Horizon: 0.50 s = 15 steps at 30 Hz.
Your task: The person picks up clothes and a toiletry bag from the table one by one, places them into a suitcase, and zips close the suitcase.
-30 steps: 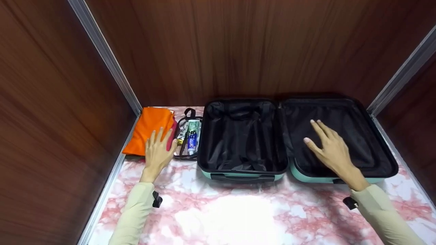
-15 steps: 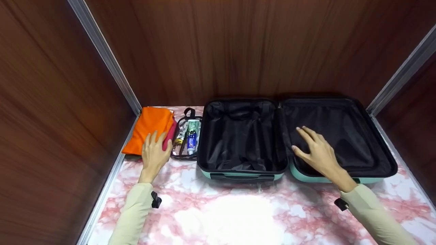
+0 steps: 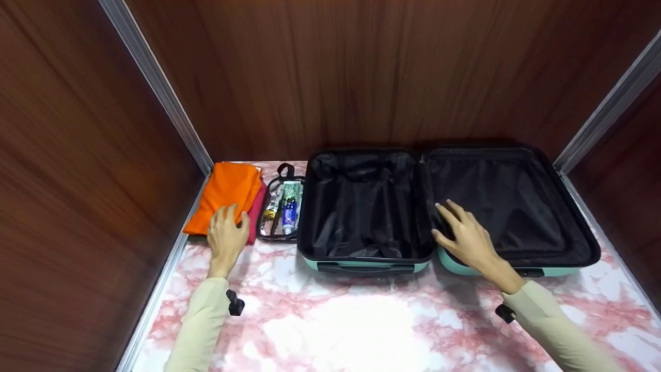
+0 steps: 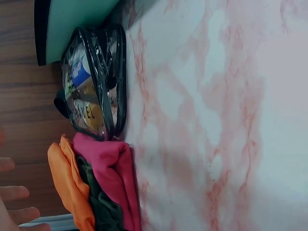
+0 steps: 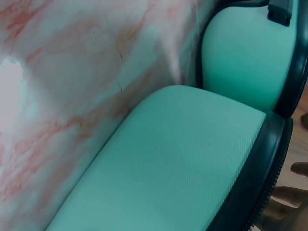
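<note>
My left hand (image 3: 227, 236) hovers over the near edge of a folded orange cloth (image 3: 230, 188), fingers spread and slightly bent, holding nothing. Under the orange cloth lie a pink folded cloth (image 4: 113, 163) and a dark green one (image 4: 103, 202). Beside the stack sits a clear toiletry pouch (image 4: 94, 91) with black trim, a toothpaste tube (image 3: 289, 216) inside. My right hand (image 3: 467, 240), loosely spread, is over the right half of a mint-green suitcase (image 5: 168, 154), near the hinge side. The suitcase lies unfolded, its black lining (image 3: 364, 206) showing.
The pink-and-white marbled surface (image 3: 289, 320) runs in front of the suitcase. A dark wood panel (image 3: 356, 77) stands close behind it. Side panels with metal corner strips (image 3: 160, 82) bound the left and right.
My right hand has moved left and toward me, from the middle of the suitcase's right half to near the hinge. My left hand has drawn back slightly, down and left.
</note>
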Each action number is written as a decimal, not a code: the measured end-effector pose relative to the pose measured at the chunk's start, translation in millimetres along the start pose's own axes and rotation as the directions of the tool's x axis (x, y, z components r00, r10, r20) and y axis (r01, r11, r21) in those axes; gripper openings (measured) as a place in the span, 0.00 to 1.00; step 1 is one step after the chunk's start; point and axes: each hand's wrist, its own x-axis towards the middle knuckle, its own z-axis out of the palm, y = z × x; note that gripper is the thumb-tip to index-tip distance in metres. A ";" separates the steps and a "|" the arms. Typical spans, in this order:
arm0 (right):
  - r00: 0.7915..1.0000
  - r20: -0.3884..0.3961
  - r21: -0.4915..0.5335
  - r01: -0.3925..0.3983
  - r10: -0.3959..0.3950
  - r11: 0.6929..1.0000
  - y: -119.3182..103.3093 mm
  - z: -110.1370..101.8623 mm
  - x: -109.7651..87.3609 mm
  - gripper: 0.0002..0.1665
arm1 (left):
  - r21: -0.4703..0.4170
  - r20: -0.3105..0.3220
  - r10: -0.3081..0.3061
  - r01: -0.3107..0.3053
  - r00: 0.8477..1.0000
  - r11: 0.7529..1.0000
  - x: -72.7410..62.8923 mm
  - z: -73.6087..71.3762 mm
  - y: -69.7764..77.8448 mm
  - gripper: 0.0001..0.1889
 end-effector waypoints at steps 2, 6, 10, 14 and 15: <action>1.000 0.010 0.000 0.004 -0.004 1.000 -1.0 1.5 -1.0 0.34 | 0.002 0.002 -0.032 0.032 0.999 0.999 -0.5 -1.2 -4.0 0.23; 1.000 0.030 0.029 -0.007 0.006 1.000 -1.9 3.9 -3.9 0.32 | -0.013 -0.006 -0.095 0.095 0.995 0.995 -2.3 -2.6 -10.8 0.22; 0.997 0.073 0.085 -0.045 0.039 0.995 -3.5 7.1 -6.5 0.32 | -0.062 -0.011 -0.185 0.184 0.983 0.981 -4.5 -3.0 -13.7 0.21; 0.989 0.126 0.121 -0.087 0.071 0.989 -6.0 11.0 -7.9 0.32 | -0.088 0.009 -0.250 0.249 0.968 0.964 -4.4 -4.3 -16.3 0.21; 0.989 0.132 0.124 -0.089 0.073 0.988 -6.6 11.9 -8.1 0.32 | -0.089 0.012 -0.259 0.259 0.966 0.962 -4.2 -4.8 -17.2 0.21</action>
